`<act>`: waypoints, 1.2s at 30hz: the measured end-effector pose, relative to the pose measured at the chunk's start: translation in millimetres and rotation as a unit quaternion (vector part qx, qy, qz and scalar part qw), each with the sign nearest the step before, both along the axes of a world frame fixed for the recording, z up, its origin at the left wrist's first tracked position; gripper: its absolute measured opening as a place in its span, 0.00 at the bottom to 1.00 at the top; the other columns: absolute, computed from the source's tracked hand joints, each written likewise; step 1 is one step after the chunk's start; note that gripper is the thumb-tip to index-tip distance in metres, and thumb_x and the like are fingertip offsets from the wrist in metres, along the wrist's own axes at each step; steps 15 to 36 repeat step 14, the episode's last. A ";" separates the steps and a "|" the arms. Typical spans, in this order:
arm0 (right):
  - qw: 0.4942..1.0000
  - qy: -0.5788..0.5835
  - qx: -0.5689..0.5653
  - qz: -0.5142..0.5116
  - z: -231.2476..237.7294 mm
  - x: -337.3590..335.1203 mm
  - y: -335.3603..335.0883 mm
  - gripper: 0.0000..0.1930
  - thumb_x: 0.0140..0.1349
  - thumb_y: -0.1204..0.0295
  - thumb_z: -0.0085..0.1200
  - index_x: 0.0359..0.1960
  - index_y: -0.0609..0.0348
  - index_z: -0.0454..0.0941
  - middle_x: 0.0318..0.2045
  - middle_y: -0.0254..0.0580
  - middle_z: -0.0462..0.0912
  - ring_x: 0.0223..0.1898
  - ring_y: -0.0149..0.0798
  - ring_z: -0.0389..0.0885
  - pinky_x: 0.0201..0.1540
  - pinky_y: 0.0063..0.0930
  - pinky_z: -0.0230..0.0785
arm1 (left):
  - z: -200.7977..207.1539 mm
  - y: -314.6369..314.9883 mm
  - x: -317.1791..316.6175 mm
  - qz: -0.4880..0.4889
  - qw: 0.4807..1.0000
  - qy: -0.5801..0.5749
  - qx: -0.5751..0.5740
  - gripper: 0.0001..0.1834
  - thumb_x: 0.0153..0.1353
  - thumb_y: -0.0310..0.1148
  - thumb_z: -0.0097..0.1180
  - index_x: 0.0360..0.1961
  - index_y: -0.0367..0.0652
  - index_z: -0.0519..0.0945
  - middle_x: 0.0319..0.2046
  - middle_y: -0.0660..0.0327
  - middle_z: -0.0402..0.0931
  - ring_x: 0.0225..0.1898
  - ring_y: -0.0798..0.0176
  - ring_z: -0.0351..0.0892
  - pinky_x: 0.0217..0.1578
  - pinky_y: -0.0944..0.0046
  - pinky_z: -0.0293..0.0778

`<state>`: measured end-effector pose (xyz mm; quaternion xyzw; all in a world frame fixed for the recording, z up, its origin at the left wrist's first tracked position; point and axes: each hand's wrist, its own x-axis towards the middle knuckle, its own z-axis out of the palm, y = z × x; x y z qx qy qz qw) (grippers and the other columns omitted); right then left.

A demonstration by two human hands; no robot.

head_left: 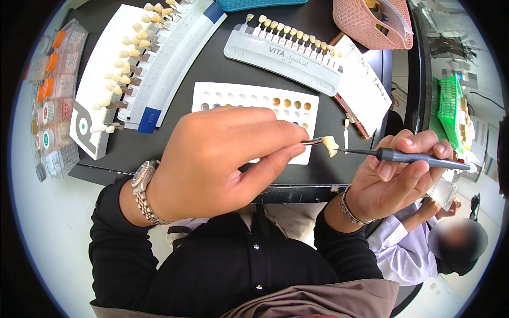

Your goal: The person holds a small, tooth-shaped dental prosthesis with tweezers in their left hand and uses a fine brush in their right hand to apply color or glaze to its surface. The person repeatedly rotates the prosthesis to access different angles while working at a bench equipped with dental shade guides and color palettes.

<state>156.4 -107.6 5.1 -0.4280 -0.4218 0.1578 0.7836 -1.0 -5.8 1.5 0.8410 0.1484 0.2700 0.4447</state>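
Note:
My left hand point(222, 159) is closed in a pinch on slim metal tweezers point(314, 141), whose tip holds a small cream tooth-shaped crown point(330, 146). Between the fingers of my right hand point(405, 172) lies a fine brush point(408, 157) with a dark grey handle. Its thin dark tip points left and meets the crown's edge, or nearly so; I cannot tell which. Behind my left hand is a white palette point(204, 89) with rows of round wells, some holding brown, ochre and dark colours. Part of the palette is hidden by that hand.
Two tooth shade guides stand on the black table: a large white-and-grey one point(164, 90) and a smaller grey one point(281, 55). A handwritten paper point(366, 74), pink basket point(371, 26) and stacked clear containers point(61, 85) lie around. A seated person point(411, 238) is at the right.

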 end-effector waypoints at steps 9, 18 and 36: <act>0.999 -0.047 0.001 0.006 -0.6 3.8 -0.8 0.18 0.57 0.69 0.43 0.41 0.66 0.49 0.24 0.49 0.69 0.10 0.27 0.69 0.12 0.12 0.67 | -2.0 1.9 -1.5 0.008 0.999 -0.002 0.046 0.10 0.42 0.21 0.54 0.29 0.38 0.78 0.15 0.59 0.70 0.14 0.64 0.66 0.16 0.70 0.60; 0.998 -0.060 -0.002 -0.001 -0.4 2.0 -0.7 0.18 0.57 0.69 0.43 0.41 0.67 0.49 0.25 0.50 0.70 0.10 0.27 0.70 0.12 0.12 0.67 | -3.1 2.0 -2.9 0.011 0.998 -0.007 0.055 0.10 0.42 0.21 0.54 0.30 0.39 0.78 0.15 0.59 0.70 0.15 0.64 0.67 0.16 0.70 0.60; 0.998 -0.060 -0.002 -0.001 -0.4 2.0 -0.7 0.18 0.57 0.69 0.43 0.41 0.67 0.49 0.25 0.50 0.70 0.10 0.27 0.70 0.12 0.12 0.67 | -3.1 2.0 -2.9 0.011 0.998 -0.007 0.055 0.10 0.42 0.21 0.54 0.30 0.39 0.78 0.15 0.59 0.70 0.15 0.64 0.67 0.16 0.70 0.60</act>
